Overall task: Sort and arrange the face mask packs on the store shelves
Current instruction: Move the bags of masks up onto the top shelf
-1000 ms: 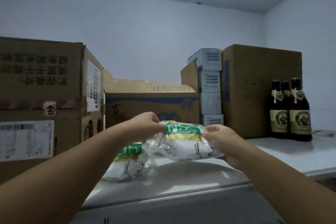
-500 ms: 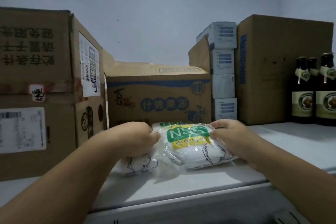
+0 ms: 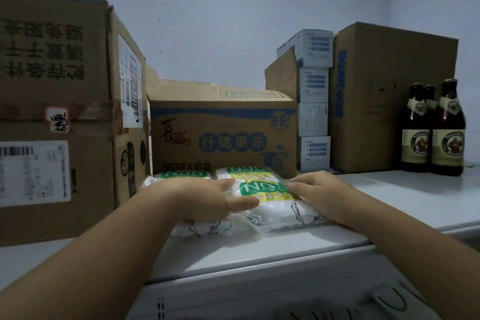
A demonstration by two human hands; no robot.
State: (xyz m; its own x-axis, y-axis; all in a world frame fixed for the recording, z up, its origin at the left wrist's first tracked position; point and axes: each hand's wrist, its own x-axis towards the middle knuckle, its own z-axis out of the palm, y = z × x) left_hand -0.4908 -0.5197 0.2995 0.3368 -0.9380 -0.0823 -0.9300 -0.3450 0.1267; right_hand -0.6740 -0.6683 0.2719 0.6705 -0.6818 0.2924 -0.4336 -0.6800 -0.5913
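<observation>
Two hands bracket the clear plastic, green-and-yellow-labelled face mask pack (image 3: 270, 202) lying atop other packs on the white shelf (image 3: 389, 200), left hand (image 3: 207, 197) flat with straight fingers, right hand (image 3: 314, 189) pressing loosely curled fingers, so I judge an uneven push could slide the slippery pack off its stack.

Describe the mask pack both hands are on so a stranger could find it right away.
Start at the low cardboard box with blue lettering in the middle of the white shelf. In front of it lie clear mask packs with green labels; the top front pack sits between the left hand and right hand. Unlike its neighbours, it rests on top of another pack, nearest you.
</observation>
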